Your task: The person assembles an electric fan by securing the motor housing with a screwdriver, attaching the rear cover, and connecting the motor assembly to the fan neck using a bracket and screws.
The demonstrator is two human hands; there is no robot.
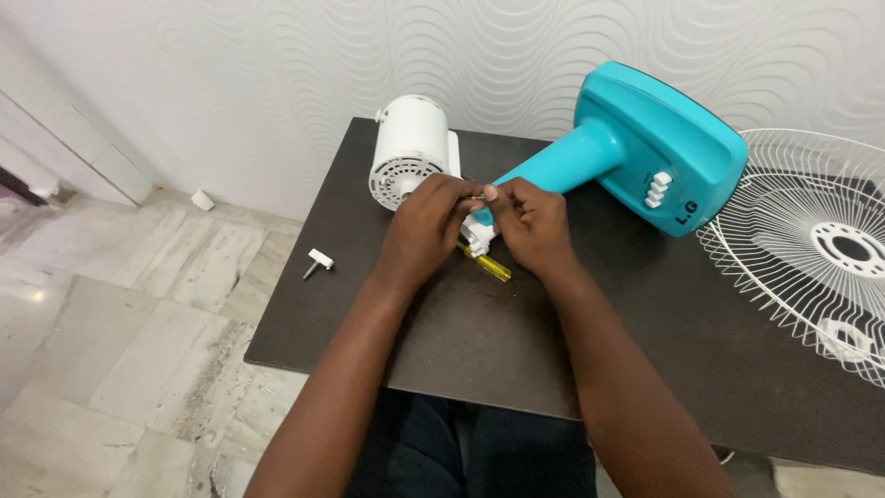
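A turquoise fan stand point(636, 148) lies on its side on the dark table point(461, 332), its neck pointing at a white fan motor housing point(410, 152). My left hand point(426, 221) and my right hand point(530, 221) meet at the white end of the neck point(477, 242), fingertips pinching thin wires or a small part between motor and neck. Under my hands lies a screwdriver with a yellow handle point(493, 267); its tip is hidden.
A white wire fan guard point(811, 249) lies at the table's right end with a small white plastic piece point(843, 339) on it. A small white part with a metal pin point(318, 262) lies on the marble floor at left. The wall stands close behind the table.
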